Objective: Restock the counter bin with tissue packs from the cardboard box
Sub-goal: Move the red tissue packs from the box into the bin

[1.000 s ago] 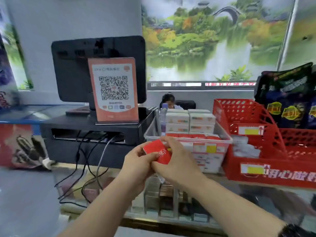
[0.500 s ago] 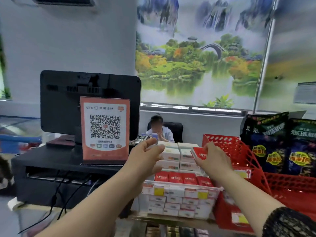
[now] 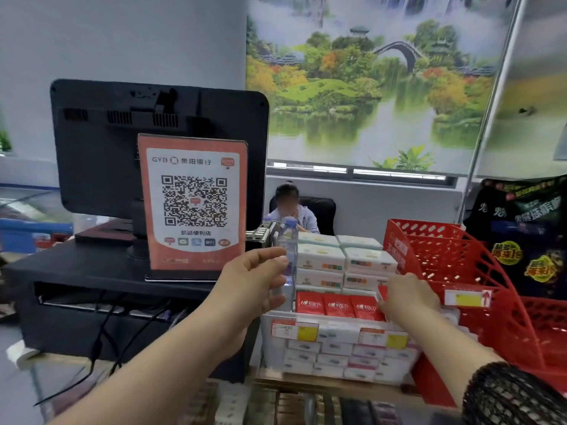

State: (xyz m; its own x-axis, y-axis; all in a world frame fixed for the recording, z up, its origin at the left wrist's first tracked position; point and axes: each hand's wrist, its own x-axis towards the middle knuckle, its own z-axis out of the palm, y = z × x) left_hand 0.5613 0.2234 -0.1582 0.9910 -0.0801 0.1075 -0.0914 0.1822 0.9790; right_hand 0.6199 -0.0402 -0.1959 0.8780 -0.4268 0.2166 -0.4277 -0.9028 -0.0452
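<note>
Right hand [image 3: 408, 297]: centre right of frame, forearm entering from lower right, fingers curled over a red tissue pack [image 3: 381, 294]. Pack mostly hidden, long axis not discernible, at right end of the upright row of red packs [image 3: 337, 305] in the clear counter bin [image 3: 325, 319]. Left hand [image 3: 254, 280]: centre, loosely curled, holding nothing.

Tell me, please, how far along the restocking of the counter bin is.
Done: three red packs stand in a row at the front of the bin. In hand: the right hand holds another red pack at the row's right end. Left: unclear, as the cardboard box is out of view.
</note>
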